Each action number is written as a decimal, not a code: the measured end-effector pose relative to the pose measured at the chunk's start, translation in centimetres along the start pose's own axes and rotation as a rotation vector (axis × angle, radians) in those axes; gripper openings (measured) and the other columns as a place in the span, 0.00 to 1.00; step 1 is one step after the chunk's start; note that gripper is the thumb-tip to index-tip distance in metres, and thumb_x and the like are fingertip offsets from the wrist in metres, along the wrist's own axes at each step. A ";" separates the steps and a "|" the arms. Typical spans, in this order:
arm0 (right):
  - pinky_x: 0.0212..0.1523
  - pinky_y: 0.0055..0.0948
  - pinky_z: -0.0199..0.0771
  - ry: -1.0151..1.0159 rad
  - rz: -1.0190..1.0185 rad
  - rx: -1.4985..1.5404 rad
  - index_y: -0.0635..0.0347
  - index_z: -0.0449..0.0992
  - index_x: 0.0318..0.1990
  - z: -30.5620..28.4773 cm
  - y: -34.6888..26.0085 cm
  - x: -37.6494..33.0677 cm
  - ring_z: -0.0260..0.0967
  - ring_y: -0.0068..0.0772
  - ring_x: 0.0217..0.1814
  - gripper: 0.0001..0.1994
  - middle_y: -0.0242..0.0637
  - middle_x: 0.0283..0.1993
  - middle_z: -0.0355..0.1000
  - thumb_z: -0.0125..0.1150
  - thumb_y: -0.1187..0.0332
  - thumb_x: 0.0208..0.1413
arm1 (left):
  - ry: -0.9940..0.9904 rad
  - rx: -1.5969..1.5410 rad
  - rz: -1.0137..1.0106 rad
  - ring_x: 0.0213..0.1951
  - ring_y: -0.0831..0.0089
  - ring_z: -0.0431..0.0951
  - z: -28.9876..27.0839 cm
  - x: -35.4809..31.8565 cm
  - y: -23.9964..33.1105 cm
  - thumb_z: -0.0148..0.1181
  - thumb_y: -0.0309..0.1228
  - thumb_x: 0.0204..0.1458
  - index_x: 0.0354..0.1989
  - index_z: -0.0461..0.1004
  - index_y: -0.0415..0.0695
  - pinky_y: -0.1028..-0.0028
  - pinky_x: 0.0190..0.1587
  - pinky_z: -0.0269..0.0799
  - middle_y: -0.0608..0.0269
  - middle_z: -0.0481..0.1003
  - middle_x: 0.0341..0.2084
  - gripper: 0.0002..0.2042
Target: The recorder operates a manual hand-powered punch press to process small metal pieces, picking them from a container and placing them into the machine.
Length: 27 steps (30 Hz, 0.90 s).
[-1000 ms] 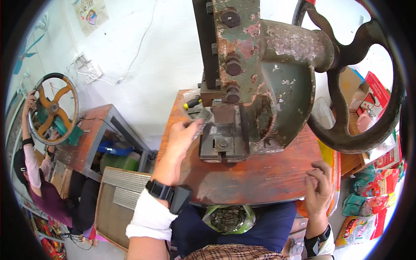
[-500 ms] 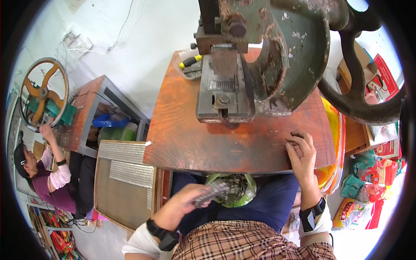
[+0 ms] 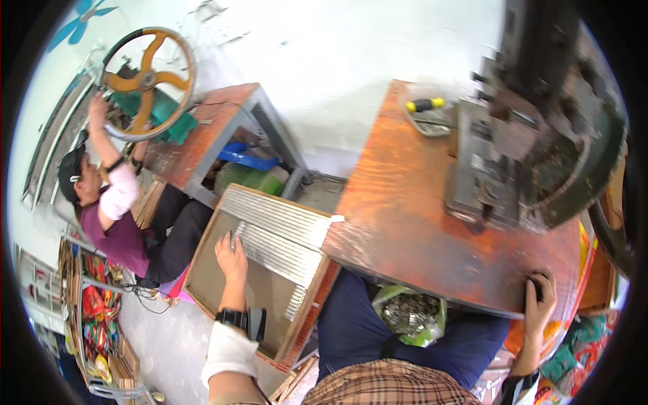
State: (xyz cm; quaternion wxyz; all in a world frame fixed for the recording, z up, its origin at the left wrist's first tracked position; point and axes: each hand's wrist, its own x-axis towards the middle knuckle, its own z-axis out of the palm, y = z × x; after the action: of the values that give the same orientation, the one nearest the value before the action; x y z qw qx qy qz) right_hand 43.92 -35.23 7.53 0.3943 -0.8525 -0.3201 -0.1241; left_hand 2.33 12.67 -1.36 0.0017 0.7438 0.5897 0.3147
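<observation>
left hand [image 3: 231, 260] seems to be placing a pinched metal strip [image 3: 239, 231] in the tray [image 3: 266, 287], needing alignment; right hand [image 3: 541, 297], loosely uncurled, rests rightward.

A shallow, rectangular wooden-framed tray [image 3: 263, 285] with a dull brown-grey bottom lies at a slant on the person's left. Tightly packed rows of ridged silvery metal strips [image 3: 273, 223] fill its far side; a short column of small silvery metal pieces [image 3: 295, 302] runs near its right edge. The left hand's [image 3: 233, 260] fingers hold a short silvery metal piece [image 3: 237, 233], slightly blurred, over the tray
</observation>
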 end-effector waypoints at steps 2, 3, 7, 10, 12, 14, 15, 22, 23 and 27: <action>0.48 0.31 0.65 -0.045 -0.021 -0.009 0.68 0.73 0.32 0.6 0.4 0.1 0.67 0.41 0.44 0.04 0.44 0.38 0.68 0.55 0.81 0.47 | -0.095 0.111 -0.027 0.58 0.52 0.63 3.3 2.6 -7.3 0.52 0.37 0.56 0.51 0.70 0.39 0.62 0.59 0.58 0.44 0.68 0.51 0.18; 0.49 0.32 0.64 -0.047 -0.022 -0.003 0.69 0.72 0.32 0.9 0.4 0.1 0.66 0.41 0.45 0.04 0.44 0.39 0.68 0.54 0.81 0.48 | -0.226 0.199 -0.032 0.62 0.49 0.58 4.2 3.3 -9.2 0.50 0.40 0.57 0.54 0.68 0.40 0.58 0.62 0.52 0.44 0.65 0.55 0.21; 0.50 0.32 0.63 -0.025 -0.046 -0.087 0.69 0.71 0.32 1.2 1.4 0.1 0.65 0.42 0.46 0.03 0.44 0.40 0.67 0.54 0.81 0.48 | -0.577 0.144 -0.228 0.62 0.52 0.58 2.8 3.8 -4.6 0.47 0.42 0.59 0.58 0.65 0.41 0.42 0.62 0.43 0.47 0.64 0.57 0.23; 0.50 0.32 0.63 -0.020 -0.026 -0.105 0.69 0.71 0.32 1.5 1.3 0.4 0.65 0.42 0.45 0.03 0.44 0.40 0.67 0.53 0.81 0.49 | -0.529 0.023 -0.195 0.56 0.53 0.68 3.3 4.1 -6.9 0.54 0.40 0.55 0.56 0.67 0.39 0.50 0.59 0.55 0.45 0.70 0.51 0.24; 0.49 0.32 0.63 -0.040 -0.032 -0.128 0.68 0.70 0.33 1.5 1.7 0.5 0.65 0.41 0.45 0.03 0.44 0.41 0.67 0.52 0.81 0.50 | -0.525 -0.059 -0.181 0.50 0.54 0.72 2.2 4.9 -5.6 0.59 0.39 0.51 0.54 0.68 0.37 0.56 0.55 0.62 0.46 0.73 0.46 0.24; 0.49 0.32 0.63 -0.036 0.003 -0.093 0.68 0.70 0.33 1.7 1.8 0.5 0.65 0.41 0.45 0.03 0.44 0.42 0.67 0.52 0.80 0.51 | -0.517 -0.139 -0.171 0.44 0.55 0.77 1.5 6.0 -5.2 0.65 0.37 0.47 0.51 0.70 0.35 0.62 0.50 0.69 0.46 0.76 0.41 0.25; 0.47 0.30 0.65 -0.043 -0.020 -0.143 0.68 0.70 0.34 1.5 2.3 0.4 0.65 0.38 0.46 0.03 0.43 0.43 0.67 0.52 0.79 0.53 | -0.584 -0.153 -0.120 0.40 0.58 0.78 1.5 6.5 -5.3 0.68 0.34 0.43 0.49 0.72 0.33 0.66 0.45 0.71 0.46 0.77 0.38 0.26; 0.49 0.32 0.63 -0.044 -0.019 -0.157 0.69 0.70 0.35 1.7 1.7 0.3 0.64 0.41 0.45 0.03 0.44 0.42 0.67 0.51 0.80 0.53 | -0.760 -0.419 -0.181 0.35 0.67 0.78 2.7 7.6 -8.3 0.73 0.26 0.35 0.46 0.73 0.30 0.72 0.42 0.73 0.50 0.78 0.35 0.26; 0.48 0.31 0.64 -0.070 -0.032 -0.164 0.69 0.70 0.35 1.4 1.9 0.3 0.64 0.40 0.46 0.03 0.43 0.43 0.67 0.51 0.80 0.54 | -0.762 -0.418 -0.183 0.35 0.67 0.78 2.9 7.6 -8.5 0.73 0.26 0.35 0.46 0.73 0.30 0.72 0.42 0.73 0.50 0.78 0.35 0.26; 0.47 0.29 0.65 -0.076 -0.044 -0.176 0.68 0.70 0.37 1.4 2.2 0.1 0.65 0.38 0.47 0.04 0.43 0.44 0.67 0.50 0.79 0.55 | -0.736 -0.429 -0.193 0.36 0.64 0.78 3.8 7.0 -10.4 0.72 0.28 0.36 0.47 0.73 0.32 0.71 0.42 0.74 0.49 0.78 0.36 0.26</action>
State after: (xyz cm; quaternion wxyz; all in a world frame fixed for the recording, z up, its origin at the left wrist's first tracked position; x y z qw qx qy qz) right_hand 45.35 -35.12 5.37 0.3028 -0.8805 -0.3415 -0.1280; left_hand -4.30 23.38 -5.02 0.3957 0.7306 0.5380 0.1422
